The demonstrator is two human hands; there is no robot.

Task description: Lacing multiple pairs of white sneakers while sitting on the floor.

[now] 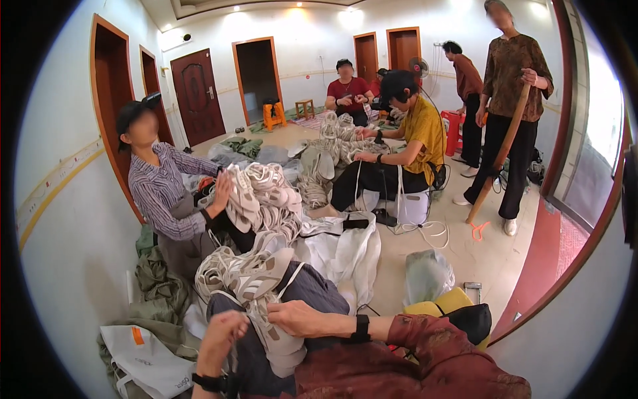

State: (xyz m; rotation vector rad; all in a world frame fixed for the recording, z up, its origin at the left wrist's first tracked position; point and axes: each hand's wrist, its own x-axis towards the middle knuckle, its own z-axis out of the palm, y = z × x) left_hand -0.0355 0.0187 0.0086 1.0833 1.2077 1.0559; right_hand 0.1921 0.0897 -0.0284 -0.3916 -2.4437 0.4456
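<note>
A beige and white shoe upper [280,342] lies across my lap, its toe toward me. My right hand [300,318] reaches over it with the fingers pinched at the lacing, and a pale shoelace [286,279] runs up from the fingertips. Left of the shoe, my left hand [227,328] is raised with curled, closed fingers; whatever is in them is too small to make out. Beyond the hands, a bundle of more beige shoe uppers [249,271] with loose laces rests against my knees.
A person in a striped shirt [166,176] sits at left behind a heap of uppers [266,193]. Another in yellow [425,130] works on a white stool [413,206]. At right a standing person holds a wooden pole [508,149]. A white bag [149,359] lies at lower left.
</note>
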